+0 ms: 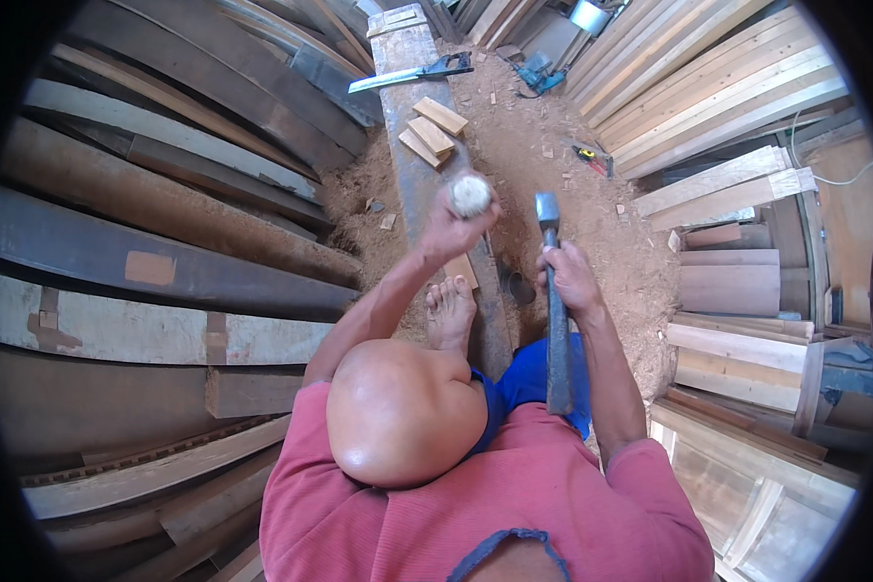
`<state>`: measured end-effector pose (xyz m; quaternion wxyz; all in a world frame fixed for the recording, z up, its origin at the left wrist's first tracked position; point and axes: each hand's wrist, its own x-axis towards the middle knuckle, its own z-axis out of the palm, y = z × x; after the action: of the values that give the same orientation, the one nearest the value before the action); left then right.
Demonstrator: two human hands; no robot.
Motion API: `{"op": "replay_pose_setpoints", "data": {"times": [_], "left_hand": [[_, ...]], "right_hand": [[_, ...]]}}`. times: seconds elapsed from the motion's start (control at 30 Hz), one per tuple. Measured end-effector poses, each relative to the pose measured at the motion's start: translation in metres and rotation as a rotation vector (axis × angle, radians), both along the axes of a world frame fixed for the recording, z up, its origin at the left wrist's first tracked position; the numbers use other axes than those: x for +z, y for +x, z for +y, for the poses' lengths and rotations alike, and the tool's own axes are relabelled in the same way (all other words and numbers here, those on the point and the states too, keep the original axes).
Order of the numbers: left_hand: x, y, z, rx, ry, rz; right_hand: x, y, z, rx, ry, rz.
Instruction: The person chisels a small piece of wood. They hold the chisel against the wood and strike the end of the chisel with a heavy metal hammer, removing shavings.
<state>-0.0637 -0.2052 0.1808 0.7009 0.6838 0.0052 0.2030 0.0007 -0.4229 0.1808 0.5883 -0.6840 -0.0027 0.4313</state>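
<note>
My left hand (453, 231) is closed around a thick tool handle (469, 195), whose round, pale, worn end faces up; its lower part is hidden and slightly blurred. To its right, my right hand (570, 275) grips a hammer (559, 339) near its metal head, with the long handle pointing back toward my body. My bare left foot (450, 312) rests on the plank bench (409, 184), against a small wood piece (462, 268) partly hidden under my left hand. Several short wood blocks (427, 136) lie farther along the bench.
A handsaw (412, 74) lies across the bench's far part. On the shavings-covered floor (524, 136) are a blue power tool (538, 80) and a red-and-yellow hand tool (592, 160). Stacked boards line the left (165, 252) and right (718, 87) sides.
</note>
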Motion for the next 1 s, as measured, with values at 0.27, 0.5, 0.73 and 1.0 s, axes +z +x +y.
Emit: {"op": "replay_pose_setpoints", "data": {"times": [0.27, 0.5, 0.73, 1.0], "left_hand": [[-0.050, 0.010, 0.029, 0.287, 0.155, 0.144], [-0.056, 0.004, 0.024, 0.248, 0.171, 0.184], [-0.043, -0.021, 0.006, 0.086, 0.293, 0.082], [-0.063, -0.018, 0.028, 0.244, 0.108, 0.130]], "right_hand": [[0.140, -0.018, 0.016, -0.189, 0.620, -0.509], [0.147, -0.029, 0.002, -0.086, 0.669, -0.713], [0.151, -0.032, 0.006, -0.162, 0.647, -0.928], [0.183, -0.017, 0.017, -0.226, 0.732, -1.249]]}}
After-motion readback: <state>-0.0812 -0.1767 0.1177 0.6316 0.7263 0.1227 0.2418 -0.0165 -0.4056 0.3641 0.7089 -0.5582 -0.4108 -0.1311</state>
